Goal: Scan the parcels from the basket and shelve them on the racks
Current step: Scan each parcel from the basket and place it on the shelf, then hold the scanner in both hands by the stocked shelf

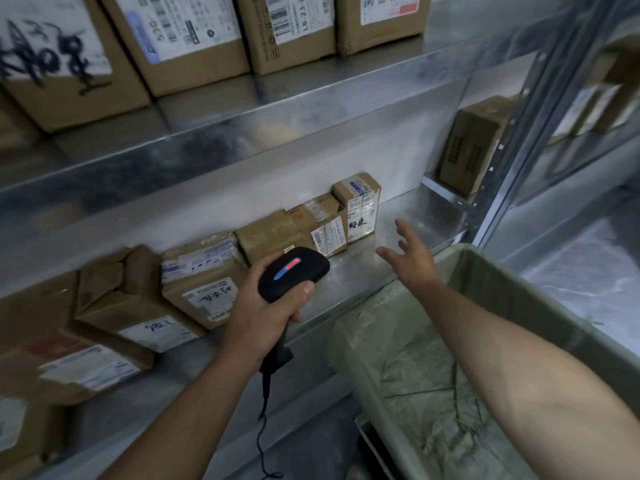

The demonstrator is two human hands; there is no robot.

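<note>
Basket (519,282) near right, lined with greenish plastic, just beside the lower rack shelf (412,207). Right hand (410,259) hovers over that shelf with fingers spread, holding nothing, near the rightmost small parcel (358,209), which stands upright with handwritten characters on its label. Left hand (258,313) grips a black corded scanner (294,271) showing a red-blue light. More parcels line the shelf leftward. Far upper boxes (187,39) have labels reading "530-" and "LB-23-".

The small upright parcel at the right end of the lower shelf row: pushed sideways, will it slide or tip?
Probably tips before sliding: the upright parcel stands on a narrow end, taller than wide. The shiny metal shelf looks slick, so a low push may slide it. Taped cardboard, so likely stiff.
</note>
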